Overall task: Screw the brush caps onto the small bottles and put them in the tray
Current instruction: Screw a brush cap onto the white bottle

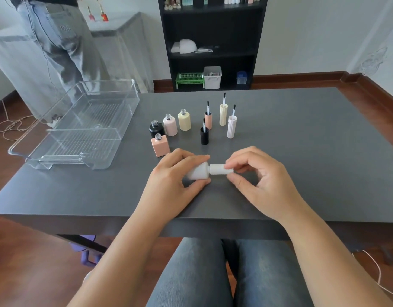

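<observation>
- White bottle [196,172] lies sideways just above the worktop [302,165], near its front edge, with your left hand [175,185] wrapped round its body: thumb below, fingers [191,157] curled over the top.
- Your right hand [257,176] pinches the white brush cap [220,169] between thumb and fingertips; the cap sits on the bottle's neck, and a narrow seam shows where the two meet.
- Judging by looks, the bottle is small, light, rigid and smooth, so it may slip; grip the wide body to hold it, and turn the cap by its far end.
- Whether the thread is fully seated cannot be told, and the brush is hidden inside.
- Beyond your hands stand four open bottles: peach bottle [160,146], black bottle [156,128], pink bottle [170,125] and cream bottle [184,119].
- To their right four caps stand brush-up: black cap [204,135], peach cap [208,119], cream cap [223,114] and pale ribbed cap [231,126]. They look easy to topple.
- Clear tray [64,138] sits at the far left, overhanging the worktop's edge, with no bottles in it.
</observation>
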A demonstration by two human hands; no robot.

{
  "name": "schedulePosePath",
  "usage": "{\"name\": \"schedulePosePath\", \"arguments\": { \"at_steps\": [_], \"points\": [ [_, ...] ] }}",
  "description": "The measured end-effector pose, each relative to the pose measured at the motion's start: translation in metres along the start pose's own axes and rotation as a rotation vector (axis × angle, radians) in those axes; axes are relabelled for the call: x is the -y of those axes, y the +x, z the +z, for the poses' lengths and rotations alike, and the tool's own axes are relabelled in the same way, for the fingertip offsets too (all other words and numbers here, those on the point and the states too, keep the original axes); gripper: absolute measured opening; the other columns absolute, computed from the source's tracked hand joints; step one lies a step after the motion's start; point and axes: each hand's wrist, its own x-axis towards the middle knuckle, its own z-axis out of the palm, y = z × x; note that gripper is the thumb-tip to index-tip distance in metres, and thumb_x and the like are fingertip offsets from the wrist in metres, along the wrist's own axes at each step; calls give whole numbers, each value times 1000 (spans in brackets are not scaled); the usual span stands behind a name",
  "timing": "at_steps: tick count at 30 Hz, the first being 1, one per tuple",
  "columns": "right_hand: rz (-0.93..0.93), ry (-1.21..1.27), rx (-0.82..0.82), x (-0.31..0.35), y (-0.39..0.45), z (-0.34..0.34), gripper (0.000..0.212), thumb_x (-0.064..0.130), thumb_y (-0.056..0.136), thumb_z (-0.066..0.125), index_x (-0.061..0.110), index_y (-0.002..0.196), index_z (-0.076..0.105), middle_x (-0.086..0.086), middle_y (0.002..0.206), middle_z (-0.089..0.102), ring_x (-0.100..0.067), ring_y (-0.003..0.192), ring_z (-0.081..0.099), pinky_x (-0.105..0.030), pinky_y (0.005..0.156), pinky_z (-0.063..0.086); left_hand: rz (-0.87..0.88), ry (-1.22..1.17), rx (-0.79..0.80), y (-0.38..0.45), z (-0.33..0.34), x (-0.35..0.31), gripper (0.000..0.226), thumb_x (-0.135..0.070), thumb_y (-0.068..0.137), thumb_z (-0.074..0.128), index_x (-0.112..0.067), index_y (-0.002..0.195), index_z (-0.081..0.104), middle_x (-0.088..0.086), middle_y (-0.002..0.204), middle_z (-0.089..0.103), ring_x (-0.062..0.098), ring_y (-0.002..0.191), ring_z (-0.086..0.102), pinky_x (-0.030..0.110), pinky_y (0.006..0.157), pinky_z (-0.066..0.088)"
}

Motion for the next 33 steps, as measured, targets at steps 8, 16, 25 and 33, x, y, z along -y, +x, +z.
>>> {"name": "schedulePosePath", "arguments": {
  "at_steps": [8, 16, 25, 33],
  "points": [
    [117, 16, -56, 5, 0, 3, 14, 36, 91, 59, 31, 103, 65, 15, 91, 66, -7, 80, 62, -9, 71, 44, 17, -8, -2, 0, 0, 0, 38, -18, 74, 83, -21, 111, 71, -5, 99, 62, 19, 86, 61, 33, 74, 52],
    [-50, -131, -1, 4, 0, 1, 22, 0, 82, 70, 13, 99, 68, 4, 97, 64, -9, 89, 60, -17, 82, 46, 10, -5, 10, -1, -1, 1, 38, -19, 75, 82, -22, 111, 71, -4, 99, 62, 19, 87, 61, 34, 73, 52],
    [137, -93, -53, 8, -1, 3, 21, 35, 92, 58, 24, 105, 71, 11, 77, 67, -7, 70, 57, -10, 62, 40, 21, -5, 8, -1, 0, 1, 39, -19, 74, 83, -22, 111, 71, -5, 98, 62, 18, 86, 61, 33, 73, 52],
    [39, -185, -7, 6, 1, 3, 20, 9, 86, 70, 18, 103, 72, 1, 89, 60, -13, 74, 55, -21, 68, 44, 18, -4, 15, 0, 1, 1, 38, -18, 74, 83, -21, 110, 72, -5, 97, 63, 18, 86, 61, 35, 72, 52]
  ]
}}
